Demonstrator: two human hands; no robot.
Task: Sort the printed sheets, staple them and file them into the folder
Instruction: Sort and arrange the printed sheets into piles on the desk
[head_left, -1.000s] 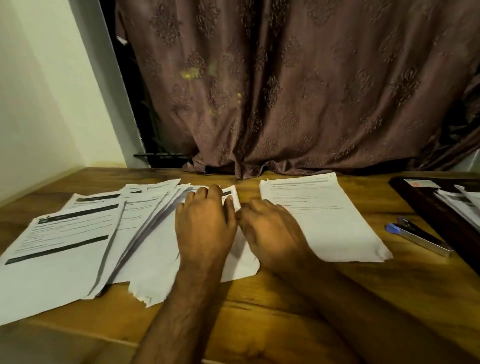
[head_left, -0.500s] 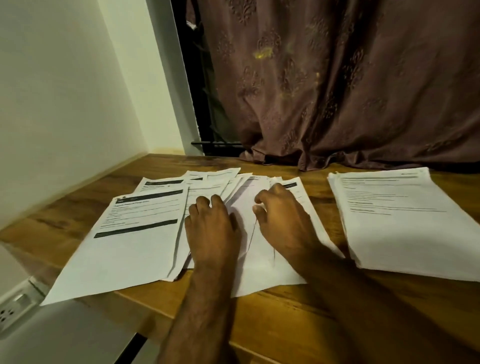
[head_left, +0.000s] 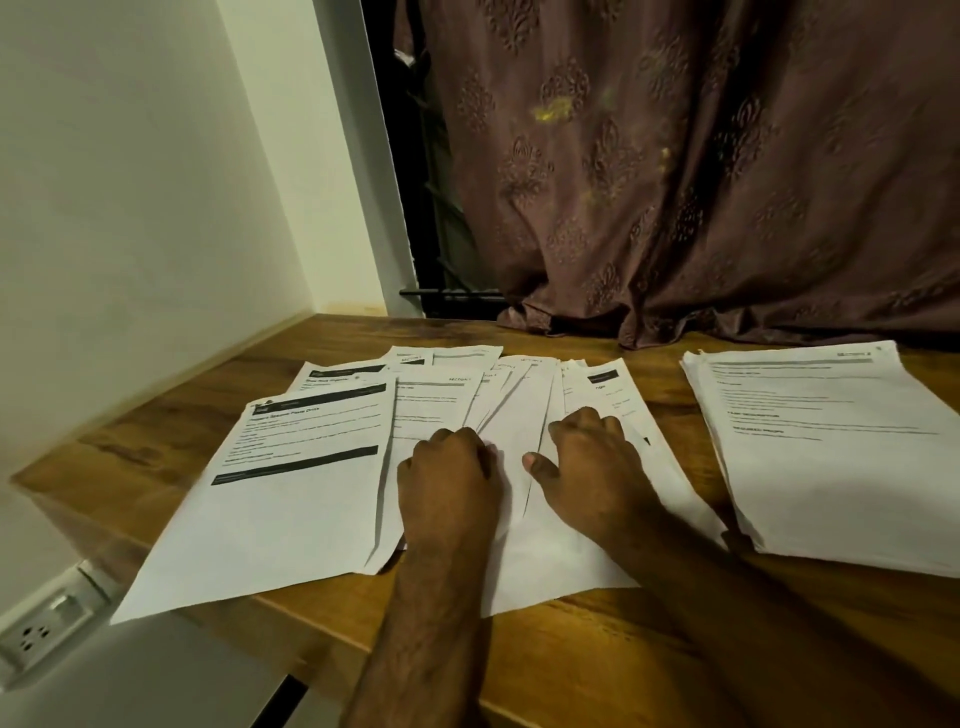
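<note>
Fanned printed sheets (head_left: 363, 457) spread over left-centre of wooden worktop (head_left: 597, 654), prob. so headers show for sorting. Left hand (head_left: 449, 480) & right hand (head_left: 597, 462) side by side, fingers bent, pressing on middle pgs, gripping nothing. Squared stack (head_left: 831, 457) apart at right, likely already sorted.

Matt white paper sheets (head_left: 291, 499), grained wood table (head_left: 597, 649) — embossed cloth curtain (head_left: 701, 182)

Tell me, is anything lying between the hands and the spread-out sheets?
Nothing visible does. The left hand and right hand both rest directly on the fanned sheets on the table. The neat stack lies apart, to their right.
</note>
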